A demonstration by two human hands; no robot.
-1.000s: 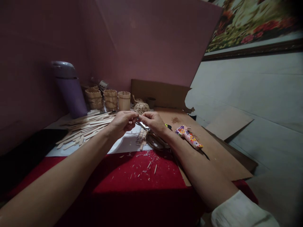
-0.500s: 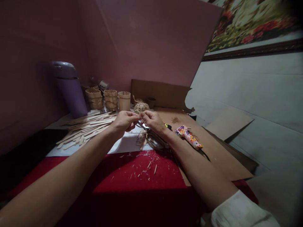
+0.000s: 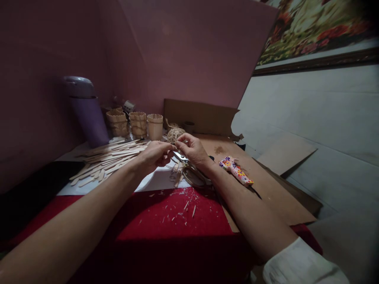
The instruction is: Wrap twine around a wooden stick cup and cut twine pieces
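My left hand and my right hand meet fingertip to fingertip above the white sheet. Both are closed in a pinch, on what looks like a thin strand of twine; most of it is hidden by the fingers. Just behind them sits a ball of twine. Scissors lie beneath my right hand, their handles showing. A few short wooden sticks rest beside the scissors.
Many flat wooden sticks are piled at left. Behind them stand wooden-stick cups and a purple flask. A flower-patterned glue gun lies on the cardboard at right. Wood scraps dot the red cloth.
My right hand's fingers have lifted and spread slightly, with its knuckles higher. My left hand has shifted a little lower. Both stay pinched together at nearly the same spot.
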